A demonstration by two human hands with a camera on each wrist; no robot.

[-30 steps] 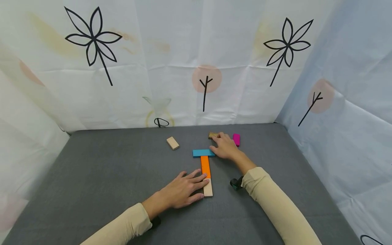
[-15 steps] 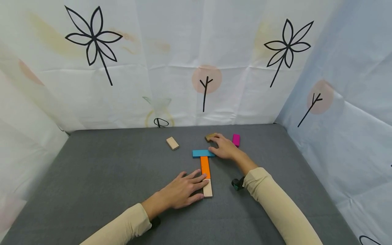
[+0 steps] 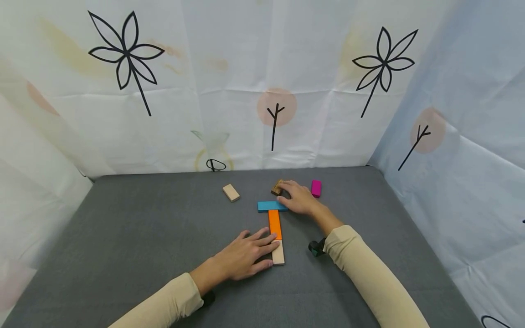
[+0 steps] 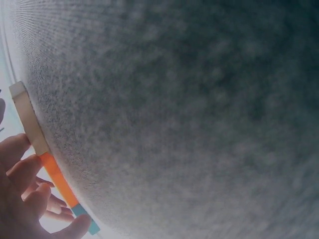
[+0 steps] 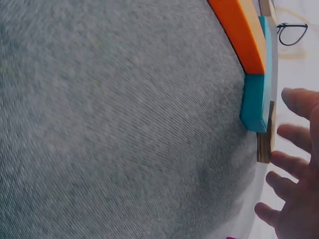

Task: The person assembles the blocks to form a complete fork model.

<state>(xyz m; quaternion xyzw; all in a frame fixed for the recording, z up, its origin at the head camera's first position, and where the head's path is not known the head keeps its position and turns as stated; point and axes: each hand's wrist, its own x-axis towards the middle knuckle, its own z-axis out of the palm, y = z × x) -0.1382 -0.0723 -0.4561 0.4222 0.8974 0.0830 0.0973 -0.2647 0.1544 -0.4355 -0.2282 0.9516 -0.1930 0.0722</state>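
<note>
Three flat blocks form a T on the grey tabletop in the head view: a blue block point(image 3: 267, 206) across the top, an orange block point(image 3: 274, 222) below it, then a pale wooden block point(image 3: 279, 257). My left hand point(image 3: 243, 256) lies with fingers spread, its fingertips on the orange and pale blocks near their joint. Beyond the blue block sits a brown wooden block point(image 3: 276, 187), turned at a slant, with fingertips of my right hand point(image 3: 298, 198) at its right side. The right thumb is by the blue block's right end. Right wrist view: these fingers are slightly bent, not wrapped round anything.
A loose pale wooden block point(image 3: 231, 192) lies at the back, left of the brown one. Just right of my right hand is a magenta block point(image 3: 316, 188). White printed cloth point(image 3: 229, 109) hangs behind the table and along its sides.
The brown block has slid a little to the left and nearer, turning from roughly sideways to slanted, as my right fingers move with it. My left hand stays still.
</note>
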